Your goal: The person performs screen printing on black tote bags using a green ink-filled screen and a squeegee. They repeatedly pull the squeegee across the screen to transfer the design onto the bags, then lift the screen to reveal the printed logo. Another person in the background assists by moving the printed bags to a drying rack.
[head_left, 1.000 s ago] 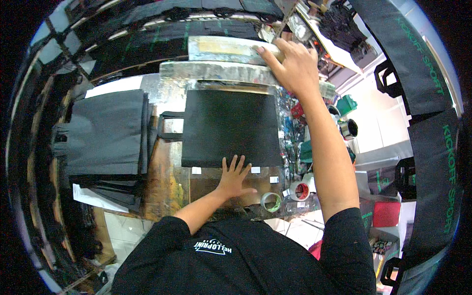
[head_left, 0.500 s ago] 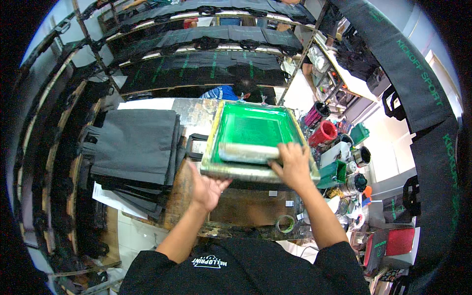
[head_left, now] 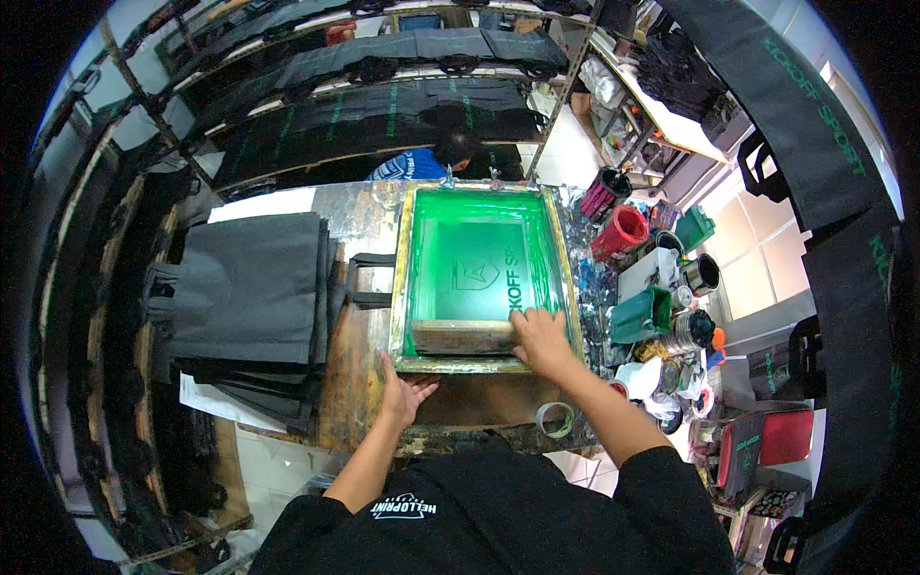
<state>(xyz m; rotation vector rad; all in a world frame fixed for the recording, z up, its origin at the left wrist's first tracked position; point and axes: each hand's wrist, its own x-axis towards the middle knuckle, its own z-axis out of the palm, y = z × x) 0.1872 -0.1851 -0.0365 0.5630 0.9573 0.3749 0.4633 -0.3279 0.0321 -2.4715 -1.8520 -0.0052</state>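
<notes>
A screen-printing frame (head_left: 400,278) with green ink across its mesh lies on the worktable. A crest and lettering show in the mesh. My right hand (head_left: 543,343) is closed on the right end of a wooden squeegee (head_left: 460,334), which stands across the near end of the screen. My left hand (head_left: 406,395) is open by the frame's near left corner, thumb up and fingers pointing along the near edge; whether it touches the frame I cannot tell. A black handle (head_left: 369,279) sticks out from under the frame's left side; what it belongs to is mostly hidden.
Left on the table (head_left: 350,383) is a stack of black fabric bags (head_left: 251,287). A tape roll (head_left: 555,420) lies near the front edge. Ink tubs, including a red bucket (head_left: 628,228) and a green container (head_left: 644,316), crowd the right. Beyond the table is a person in blue (head_left: 407,165).
The frame, tilted and blurred before, now lies level. The squeegee has come to the near end of the screen with my right hand, and lettering shows in the mesh. My left hand stays open.
</notes>
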